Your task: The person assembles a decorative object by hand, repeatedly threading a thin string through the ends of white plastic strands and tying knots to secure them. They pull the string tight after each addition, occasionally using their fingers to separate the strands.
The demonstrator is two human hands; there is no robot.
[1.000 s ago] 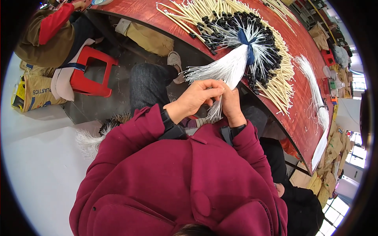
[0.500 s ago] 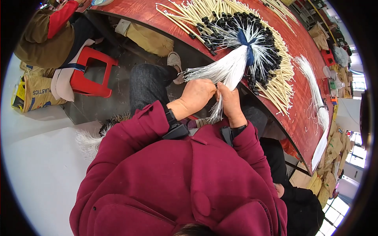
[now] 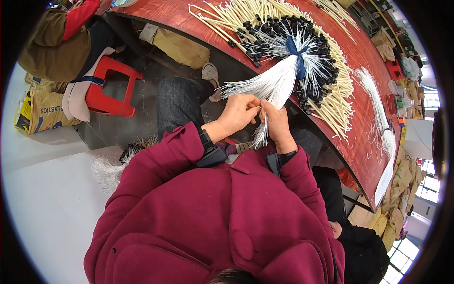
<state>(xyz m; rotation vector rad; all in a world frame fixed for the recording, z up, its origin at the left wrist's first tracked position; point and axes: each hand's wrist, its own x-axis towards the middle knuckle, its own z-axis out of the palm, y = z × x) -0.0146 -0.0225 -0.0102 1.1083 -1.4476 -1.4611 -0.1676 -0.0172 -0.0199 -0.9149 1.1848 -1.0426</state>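
Note:
A large bundle of white strings point(image 3: 273, 81) hangs over the near edge of the red table, bound by a dark blue cloth tie point(image 3: 300, 56). Around the tie, cream-coloured sticks point(image 3: 344, 90) with black ends point(image 3: 326, 85) fan out on the tabletop. My right hand point(image 3: 276, 124) is closed round part of the strings, whose loose ends hang below it. Close beside it, my left hand point(image 3: 238, 115) is pinched, thumb and forefinger together at what looks like the tip of a thin white string. The fingertips of both hands nearly meet.
The red table point(image 3: 366, 161) runs along the far and right side. A second white string bundle point(image 3: 378, 109) lies on it at right. A red stool point(image 3: 109, 90) stands at left, beside a seated person point(image 3: 56, 47). Another string bundle point(image 3: 109, 168) lies by my left elbow.
My left hand has turned slightly and its fingers have loosened from a tighter curl into a fingertip pinch. The right hand keeps its hold on the strings almost unmoved.

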